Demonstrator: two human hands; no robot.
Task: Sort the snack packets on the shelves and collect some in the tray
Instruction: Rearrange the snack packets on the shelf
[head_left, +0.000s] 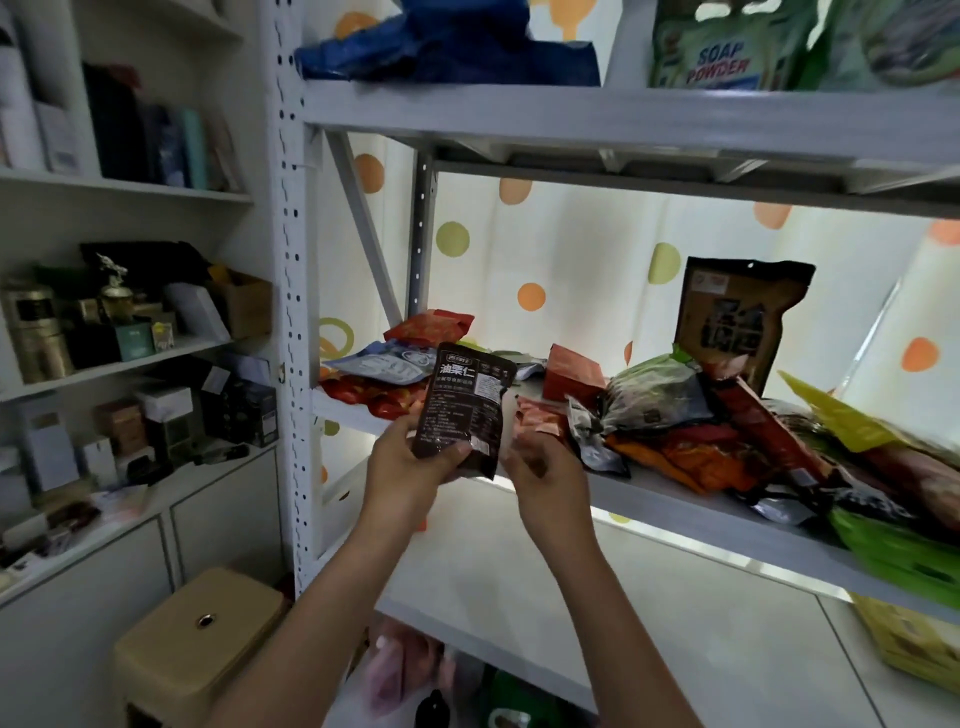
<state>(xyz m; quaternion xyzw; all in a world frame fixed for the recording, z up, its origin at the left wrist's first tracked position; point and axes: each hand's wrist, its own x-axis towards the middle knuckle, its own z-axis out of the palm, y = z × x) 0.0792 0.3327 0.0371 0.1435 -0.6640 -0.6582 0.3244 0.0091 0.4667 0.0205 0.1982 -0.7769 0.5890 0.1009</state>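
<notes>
The left hand pinched the bottom of a dark brown packet, thumb in front and fingers behind, and held it up in front of the shelf. The right hand was just beside it, fingers loosely curled. It looked like it held nothing, but that was hard to tell.

To do this step well, I think the person should keep the packet flat, read the label, then put it with others like it.

I counted one packet in the hands, one tall dark packet standing at the back, one small pile on the far left and one big messy pile on the right. No tray showed.
</notes>
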